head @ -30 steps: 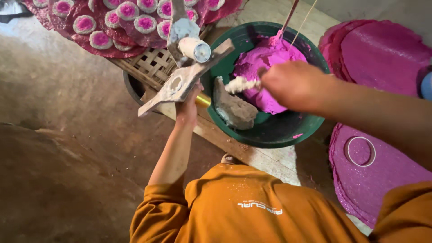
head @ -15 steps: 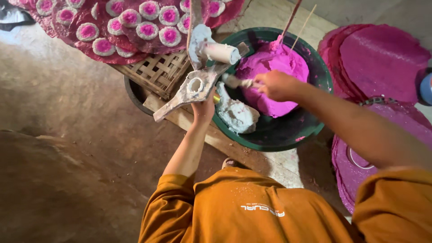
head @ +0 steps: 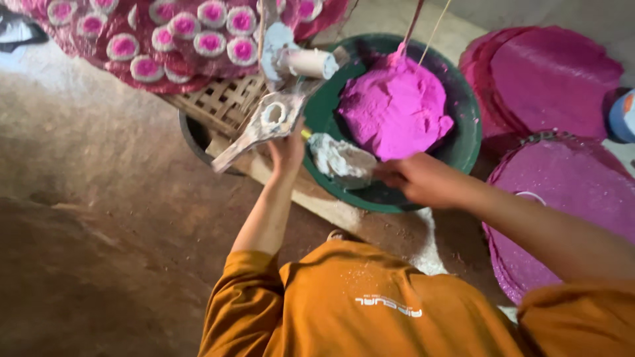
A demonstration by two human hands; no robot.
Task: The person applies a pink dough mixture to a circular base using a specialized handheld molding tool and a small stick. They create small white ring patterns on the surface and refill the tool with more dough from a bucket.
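My left hand (head: 288, 149) grips the underside of a flour-dusted wooden press (head: 264, 122) with a round hole, which carries a white cylinder (head: 307, 63) at its top. It is held over the left rim of a green basin (head: 473, 132). A mound of bright pink dough (head: 397, 109) fills the basin, with two thin sticks (head: 413, 26) standing in it. At the basin's near rim, my right hand (head: 423, 178) is closed on the end of a flour-coated paddle (head: 340, 158).
A woven bamboo basket (head: 225, 102) over a dark bucket (head: 192, 135) holds rows of pink discs with white rims (head: 211, 39). Stacks of round pink sheets (head: 555, 73) lie at the right, one bearing a small ring (head: 529, 196). The floor is earthen.
My right hand has drawn back from above the pink dough to the basin's near rim, now at the floury paddle. The left hand stays on the press.
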